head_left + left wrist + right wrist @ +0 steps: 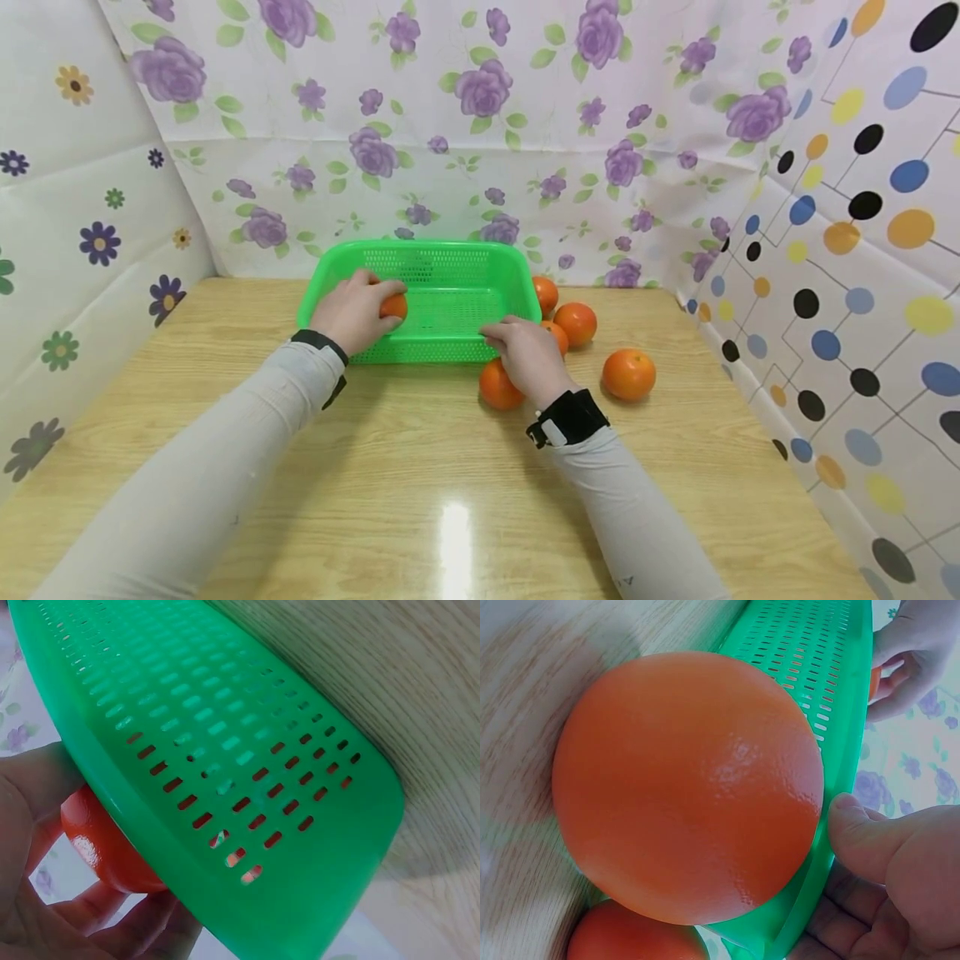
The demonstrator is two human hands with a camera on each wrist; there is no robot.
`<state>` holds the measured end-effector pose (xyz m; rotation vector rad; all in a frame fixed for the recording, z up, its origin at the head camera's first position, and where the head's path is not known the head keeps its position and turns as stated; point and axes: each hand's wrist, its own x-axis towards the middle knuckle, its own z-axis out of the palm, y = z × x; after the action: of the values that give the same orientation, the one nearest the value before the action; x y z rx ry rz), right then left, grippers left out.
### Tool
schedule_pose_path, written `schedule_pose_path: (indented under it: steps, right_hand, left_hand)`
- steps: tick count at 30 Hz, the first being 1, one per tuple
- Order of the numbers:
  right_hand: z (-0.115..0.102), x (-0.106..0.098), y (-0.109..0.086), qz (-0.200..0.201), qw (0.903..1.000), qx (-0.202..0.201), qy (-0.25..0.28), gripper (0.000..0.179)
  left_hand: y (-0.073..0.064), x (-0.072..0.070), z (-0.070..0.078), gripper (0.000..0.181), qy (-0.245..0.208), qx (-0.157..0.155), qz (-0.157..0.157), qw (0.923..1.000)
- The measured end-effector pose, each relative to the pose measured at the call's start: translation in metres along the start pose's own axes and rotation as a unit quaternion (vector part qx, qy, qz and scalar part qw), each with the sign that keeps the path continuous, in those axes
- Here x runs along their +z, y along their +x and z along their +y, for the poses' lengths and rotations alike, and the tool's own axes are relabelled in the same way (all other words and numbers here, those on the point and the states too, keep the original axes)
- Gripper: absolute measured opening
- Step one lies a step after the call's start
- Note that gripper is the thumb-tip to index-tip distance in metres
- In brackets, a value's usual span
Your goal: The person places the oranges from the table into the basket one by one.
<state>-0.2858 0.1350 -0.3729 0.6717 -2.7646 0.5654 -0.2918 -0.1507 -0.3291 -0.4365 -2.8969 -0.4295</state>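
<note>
Left hand is reaching over green perforated plastic basket, grip clamping round orange-red fruit; right hand is pinching basket's rim, curled fingers showing only in right wrist view.

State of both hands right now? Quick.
Left hand: closed, holding an orange.
Right hand: closed, gripping the rim of the green basket near its front right corner; no orange in it.

Wood-grain table with 1 green perforated basket and, near its right end, 5 orange fruits.
</note>
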Motion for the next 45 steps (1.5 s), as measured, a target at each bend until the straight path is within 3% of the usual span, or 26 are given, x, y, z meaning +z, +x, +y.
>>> schedule_pose_path:
  steps: [9, 17, 27, 37, 45]
  right_hand:
    - [-0.006, -0.001, 0.005, -0.008, 1.0, 0.005, 0.002, 0.026]
    - [-0.008, 0.003, 0.006, -0.022, 0.9997, 0.005, 0.005, 0.026]
    - [-0.013, 0.006, -0.001, -0.009, 0.9998, 0.003, 0.02, 0.025]
    - [-0.013, 0.008, -0.008, -0.006, 0.9992, 0.009, 0.039, 0.027]
    - [0.002, 0.006, -0.006, 0.013, 0.9994, 0.002, 0.032, 0.026]
  left_hand:
    - [0.006, -0.001, -0.003, 0.052, 0.002, 0.017, -0.031, 0.9994]
    - [0.011, 0.0, -0.01, 0.055, -0.022, 0.005, -0.083, 0.9963]
    - [0.013, 0.002, -0.018, 0.051, -0.055, 0.032, -0.134, 0.9889]
    - [0.012, 0.011, -0.021, 0.047, -0.111, 0.043, -0.143, 0.9826]
    - [0.024, 0.021, -0.019, 0.041, -0.119, 0.044, -0.16, 0.9789]
